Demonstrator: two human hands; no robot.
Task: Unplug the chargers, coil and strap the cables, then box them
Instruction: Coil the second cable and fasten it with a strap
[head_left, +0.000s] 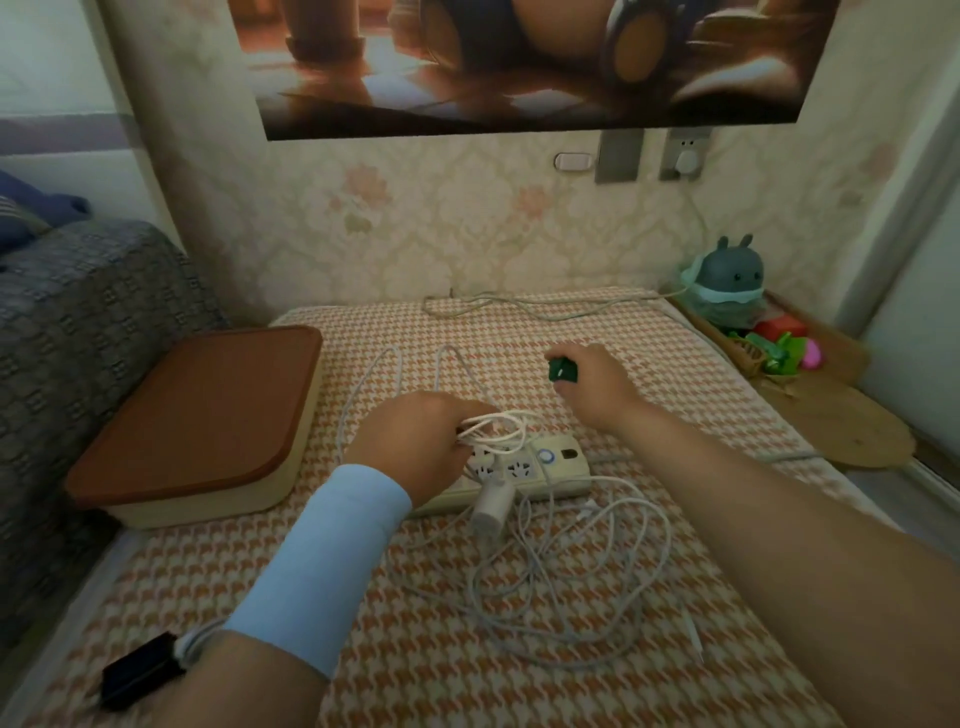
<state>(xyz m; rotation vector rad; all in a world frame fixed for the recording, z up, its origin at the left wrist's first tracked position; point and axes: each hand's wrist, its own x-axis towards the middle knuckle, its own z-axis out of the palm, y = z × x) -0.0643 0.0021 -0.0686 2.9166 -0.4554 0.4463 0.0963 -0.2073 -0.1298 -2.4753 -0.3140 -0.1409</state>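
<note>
1. Head view, centre of the frame: the left hand (415, 441) is gripping a coiled white cable (501, 423), its fingers curled round the loops, just above the power strip (550, 467).
2. Right of centre, the right hand (597, 382) is pinching a small dark green thing (562, 370), possibly a strap, though the view is too blurred to be sure.
3. A white charger (491, 506) is lying at the strip's near edge, and loose cable (597, 571) is sprawling across the lower centre of the desk (415, 649).
4. At the left, a box (208, 415) is sitting with its brown lid on.
</note>
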